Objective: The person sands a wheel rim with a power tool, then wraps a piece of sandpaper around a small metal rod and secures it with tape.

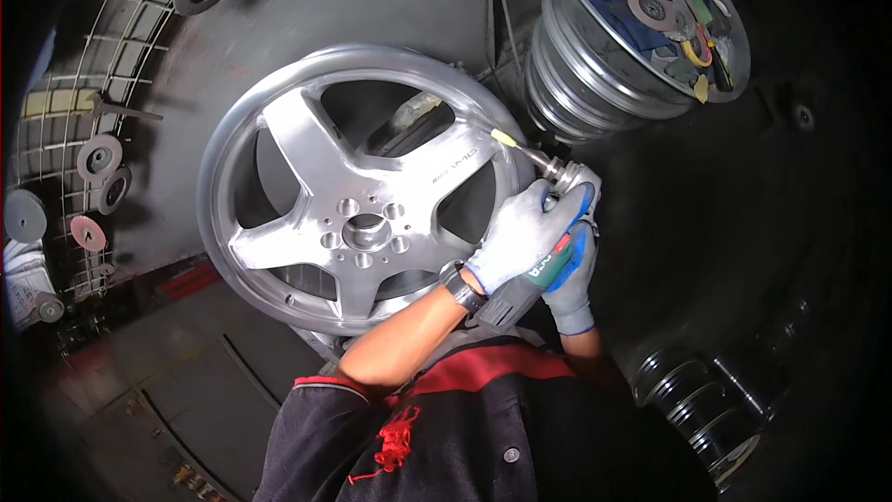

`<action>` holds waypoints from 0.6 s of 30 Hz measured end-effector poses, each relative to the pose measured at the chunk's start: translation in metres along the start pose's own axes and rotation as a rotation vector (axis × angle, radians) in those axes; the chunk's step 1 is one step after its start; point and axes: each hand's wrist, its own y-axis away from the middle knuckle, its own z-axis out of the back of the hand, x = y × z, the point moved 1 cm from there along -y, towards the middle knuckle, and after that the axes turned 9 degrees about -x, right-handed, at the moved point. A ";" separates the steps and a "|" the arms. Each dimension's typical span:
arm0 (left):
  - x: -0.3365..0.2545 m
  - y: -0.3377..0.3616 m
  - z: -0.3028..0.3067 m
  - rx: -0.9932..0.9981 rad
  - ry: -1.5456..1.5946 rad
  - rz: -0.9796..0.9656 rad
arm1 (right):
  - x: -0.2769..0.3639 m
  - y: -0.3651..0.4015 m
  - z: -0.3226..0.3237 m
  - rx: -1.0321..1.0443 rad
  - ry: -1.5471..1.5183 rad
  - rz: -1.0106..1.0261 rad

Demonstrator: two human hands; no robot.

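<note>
at the wheel edge [221, 177], left hand [520, 231] and right hand [574, 293] clasp a tool [555, 270], grip closed.

At 4 o'clock, the tool [551, 270] partly hides the right grip [573, 286]. The left forearm [404, 335] covers some wheel [293, 135] rim near its 5 o'clock. Shirt [465, 409] cut off at 6.
</note>
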 end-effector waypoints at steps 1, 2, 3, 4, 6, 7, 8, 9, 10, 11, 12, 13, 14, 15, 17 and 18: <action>-0.009 -0.003 0.002 0.042 0.036 0.175 | -0.001 -0.003 0.001 -0.090 -0.184 -0.129; -0.013 -0.004 0.004 0.086 0.072 0.350 | -0.003 0.000 0.003 -0.092 -0.072 -0.065; -0.010 -0.002 0.004 0.075 0.078 0.352 | -0.002 0.002 0.005 -0.081 -0.068 -0.062; -0.006 0.004 0.005 0.041 0.103 0.248 | -0.002 0.006 0.005 -0.039 -0.111 -0.114; 0.002 0.014 0.010 -0.002 0.128 0.148 | 0.000 0.011 0.001 0.011 -0.151 -0.170; 0.004 0.019 0.014 -0.026 0.130 0.102 | 0.003 0.014 -0.006 -0.051 -0.248 -0.188; 0.007 0.023 0.018 -0.050 0.131 0.055 | 0.006 0.016 -0.011 -0.114 -0.344 -0.205; 0.013 0.028 0.020 -0.057 0.133 0.057 | 0.012 0.017 -0.015 -0.106 -0.341 -0.205; 0.020 0.034 0.022 -0.037 0.125 0.056 | 0.019 0.019 -0.018 -0.073 -0.347 -0.215; 0.025 0.038 0.022 -0.014 0.117 0.056 | 0.023 0.021 -0.019 -0.043 -0.353 -0.226; 0.020 0.039 0.024 -0.072 0.215 0.323 | 0.021 0.021 -0.019 0.008 -0.296 -0.161; 0.021 0.042 0.024 -0.077 0.215 0.324 | 0.013 0.024 -0.021 0.014 -0.296 -0.161; 0.024 0.046 0.024 -0.132 0.240 0.325 | 0.001 0.030 -0.023 0.001 -0.332 -0.195; 0.023 0.049 0.026 -0.185 0.265 0.326 | -0.003 0.033 -0.025 -0.014 -0.367 -0.228; 0.019 0.051 0.030 -0.183 0.262 0.361 | -0.004 0.036 -0.023 0.008 -0.377 -0.248; 0.020 0.050 0.029 -0.174 0.234 0.355 | 0.000 0.033 -0.023 0.047 -0.405 -0.260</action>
